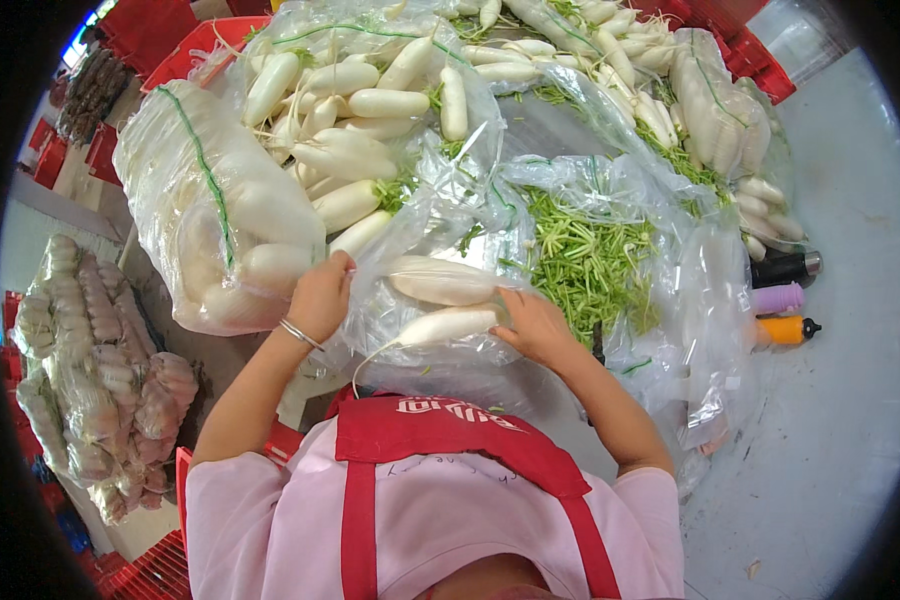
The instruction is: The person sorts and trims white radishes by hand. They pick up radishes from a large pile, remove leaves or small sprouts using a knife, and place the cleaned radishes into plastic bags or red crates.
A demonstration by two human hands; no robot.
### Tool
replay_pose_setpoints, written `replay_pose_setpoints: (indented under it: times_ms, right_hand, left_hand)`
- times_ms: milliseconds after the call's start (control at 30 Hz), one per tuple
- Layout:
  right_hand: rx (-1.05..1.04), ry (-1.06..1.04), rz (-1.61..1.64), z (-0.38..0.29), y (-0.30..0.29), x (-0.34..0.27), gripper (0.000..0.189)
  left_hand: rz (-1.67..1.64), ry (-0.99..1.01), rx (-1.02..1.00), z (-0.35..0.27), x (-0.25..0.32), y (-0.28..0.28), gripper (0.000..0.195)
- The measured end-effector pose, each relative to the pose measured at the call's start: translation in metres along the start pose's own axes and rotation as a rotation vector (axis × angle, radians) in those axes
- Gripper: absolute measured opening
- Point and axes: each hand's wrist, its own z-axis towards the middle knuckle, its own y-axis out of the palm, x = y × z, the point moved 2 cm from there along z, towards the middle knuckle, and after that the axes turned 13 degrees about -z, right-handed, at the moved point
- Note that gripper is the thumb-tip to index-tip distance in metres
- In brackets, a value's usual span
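Observation:
A clear plastic bag (412, 300) lies spread before me, its left edge pinched in my left hand (321, 298). One white radish (444, 280) is under the film. Below it a second white radish (450, 326) points its thin root to the left. My right hand (536, 326) has the stem end of this lower radish between thumb and fingers, and the forefinger reaches the upper one's end. Whether the lower radish is inside the bag I cannot tell. Cut green stems (592, 266) are heaped just beyond my right hand.
A packed bag of radishes (225, 217) stands at the left, beside loose radishes (345, 150). Another filled bag (720, 112) is at the back right. A black bottle (784, 268), a purple bottle (778, 298) and an orange bottle (784, 329) lie right. Bagged garlic (97, 375) sits lower left.

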Motion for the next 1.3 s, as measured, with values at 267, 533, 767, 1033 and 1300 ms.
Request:
replay_pose_setpoints:
  times_ms: [267, 533, 767, 1033, 1300]
  right_hand:
    - [-0.009, -0.465, -0.253, -0.025, 0.003, -0.006, 0.041]
    - [-0.134, -0.3, 0.42, -0.028, -0.047, -0.001, 0.027]
    - [-0.226, -0.497, -0.016, -0.042, -0.056, -0.013, 0.029]
    - [0.285, -0.136, 0.477, -0.046, -0.038, 0.002, 0.022]
    - [0.038, 0.866, -0.008, -0.152, 0.038, 0.073, 0.034]
  left_hand:
    - [-0.795, -0.487, -0.092, 0.046, 0.022, -0.039, 0.009]
    - [0.307, 0.047, -0.188, 0.052, 0.057, -0.065, 0.017]
    - [0.396, 0.082, -0.535, 0.079, 0.071, -0.059, 0.016]
    - [0.869, 0.208, 0.066, 0.254, 0.038, -0.015, 0.031]
    - [0.996, 0.175, 0.078, 0.323, 0.006, 0.026, 0.027]
